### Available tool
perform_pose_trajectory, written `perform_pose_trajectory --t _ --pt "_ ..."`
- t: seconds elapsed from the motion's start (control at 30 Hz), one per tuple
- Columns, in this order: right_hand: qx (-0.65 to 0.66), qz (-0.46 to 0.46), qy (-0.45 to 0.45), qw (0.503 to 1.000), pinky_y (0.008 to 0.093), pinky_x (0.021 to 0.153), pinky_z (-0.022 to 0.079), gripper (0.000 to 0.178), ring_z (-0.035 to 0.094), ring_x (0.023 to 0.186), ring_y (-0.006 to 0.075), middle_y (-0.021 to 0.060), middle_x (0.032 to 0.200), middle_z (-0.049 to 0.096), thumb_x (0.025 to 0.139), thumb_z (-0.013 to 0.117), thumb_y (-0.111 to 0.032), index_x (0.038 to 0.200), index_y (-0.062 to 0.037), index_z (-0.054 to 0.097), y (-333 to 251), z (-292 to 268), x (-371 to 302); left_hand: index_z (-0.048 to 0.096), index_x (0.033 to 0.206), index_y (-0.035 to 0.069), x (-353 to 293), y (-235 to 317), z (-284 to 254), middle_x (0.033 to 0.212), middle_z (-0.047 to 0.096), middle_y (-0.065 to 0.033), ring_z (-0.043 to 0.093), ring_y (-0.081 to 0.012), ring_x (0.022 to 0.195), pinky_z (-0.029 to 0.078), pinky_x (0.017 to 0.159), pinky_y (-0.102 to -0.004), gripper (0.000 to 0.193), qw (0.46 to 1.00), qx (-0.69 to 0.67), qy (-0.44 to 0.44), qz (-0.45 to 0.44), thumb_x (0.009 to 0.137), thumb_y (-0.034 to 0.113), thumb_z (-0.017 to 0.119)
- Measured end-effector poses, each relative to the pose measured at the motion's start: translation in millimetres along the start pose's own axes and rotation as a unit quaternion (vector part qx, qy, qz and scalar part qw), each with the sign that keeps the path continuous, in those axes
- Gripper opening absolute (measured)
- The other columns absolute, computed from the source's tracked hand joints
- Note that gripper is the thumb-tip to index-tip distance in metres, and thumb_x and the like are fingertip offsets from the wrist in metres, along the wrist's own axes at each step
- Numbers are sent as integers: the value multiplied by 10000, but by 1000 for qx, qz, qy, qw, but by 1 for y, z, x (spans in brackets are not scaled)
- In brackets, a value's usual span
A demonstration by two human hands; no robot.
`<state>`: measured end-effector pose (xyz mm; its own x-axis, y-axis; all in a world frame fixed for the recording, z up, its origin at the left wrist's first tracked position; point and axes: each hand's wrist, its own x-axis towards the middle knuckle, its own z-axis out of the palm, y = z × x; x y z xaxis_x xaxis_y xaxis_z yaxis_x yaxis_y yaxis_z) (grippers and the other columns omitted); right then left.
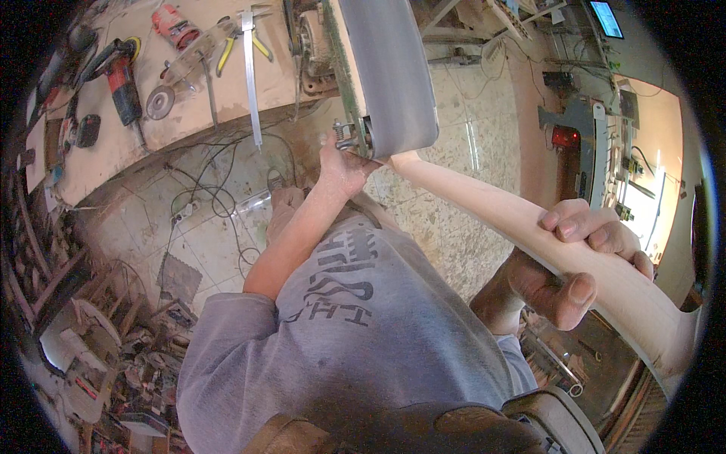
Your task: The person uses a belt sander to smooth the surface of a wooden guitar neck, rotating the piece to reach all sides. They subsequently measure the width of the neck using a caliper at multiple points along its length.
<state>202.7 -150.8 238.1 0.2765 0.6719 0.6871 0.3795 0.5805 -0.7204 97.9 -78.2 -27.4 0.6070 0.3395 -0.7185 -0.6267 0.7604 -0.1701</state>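
A long, pale, curved piece of wood (484, 200) runs from the belt sander's lower end out to the right, widening toward its far right end. My right hand (590, 246) grips its wider part, fingers over the upper edge and thumb along the lower one. Its narrow end meets the grey sanding belt (395, 83) at the rounded bottom of the belt sander. My left hand (345, 170) is closed about that narrow end, close beside the sander's spring and bolt (344, 135). The sander partly hides its fingertips. Pale dust covers this hand.
On the bench (227, 113) at upper left lie a red-and-black angle grinder (122, 87), a caliper (249, 76), yellow-handled pliers (225, 57) and a red power tool (175, 29). Cables (215, 189) loop across the tiled floor. Scrap and clutter (136, 371) fill the lower left.
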Motion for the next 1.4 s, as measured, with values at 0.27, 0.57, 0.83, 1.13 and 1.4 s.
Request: perform_pose_trajectory --t 0.27,0.57,0.83,1.13,1.4 --pt "-14 4 -21 1000 359 602 530 583 563 745 213 83 930 506 779 601 -152 1314 -157 370 0 -2 2 317 1347 -56 1 0 -1 1274 450 -239 408 -412 1277 289 1122 -569 767 1000 14 -7 -3 983 597 149" --pt "-1 0 3 1000 362 581 527 593 552 745 214 82 923 500 773 600 -134 1319 -150 371 -1 1 2 355 1349 -22 7 -4 -8 1338 420 -242 398 -409 1293 323 1095 -568 722 1000 5 -30 3 993 573 152" --pt "10 0 -13 1000 370 578 520 607 546 743 236 97 951 514 765 592 -127 1331 -141 373 0 5 0 318 1386 -14 5 -3 -7 1379 396 -240 378 -386 1320 307 1115 -545 730 1000 6 -13 9 991 575 148" --pt "4 6 3 1000 362 604 524 587 560 743 222 91 926 532 771 600 -136 1318 -146 387 3 1 7 297 1389 -26 11 -3 -11 1360 409 -235 386 -396 1307 308 1112 -563 757 999 -7 -43 -6 982 595 149" --pt "-2 10 4 1000 354 602 535 586 575 739 212 88 906 536 763 609 -133 1303 -138 381 4 1 9 331 1361 -35 13 -2 -13 1340 423 -241 402 -415 1290 304 1105 -587 729 999 -26 -22 -20 988 577 196"
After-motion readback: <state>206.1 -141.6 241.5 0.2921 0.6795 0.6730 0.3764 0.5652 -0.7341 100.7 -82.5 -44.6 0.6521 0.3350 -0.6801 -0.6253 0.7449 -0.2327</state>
